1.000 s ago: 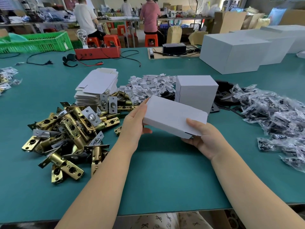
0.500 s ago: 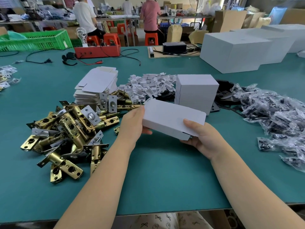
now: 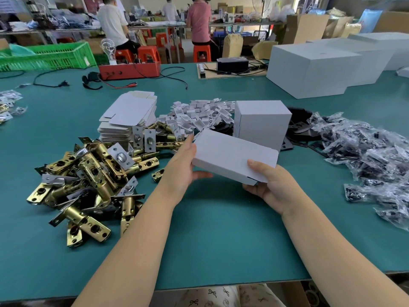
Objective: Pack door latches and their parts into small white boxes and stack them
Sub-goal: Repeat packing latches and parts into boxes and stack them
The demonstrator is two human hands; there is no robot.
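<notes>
A packing workshop. Brass latches (image 3: 88, 180) heap at nine o'clock on a green worktable (image 3: 221, 240); seated workers (image 3: 112, 21) at twelve.

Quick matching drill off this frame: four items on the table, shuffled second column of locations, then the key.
Things:
1. small white box
2. brass latches
3. flat box blanks
4. bagged black parts

Places:
A. heaped at the table's right side
B. held off the table in both hands
C. piled at the left, near the left hand
D. stacked behind the latch pile

Pairs: 1-B, 2-C, 3-D, 4-A. The right hand supports the box's near end.
</notes>
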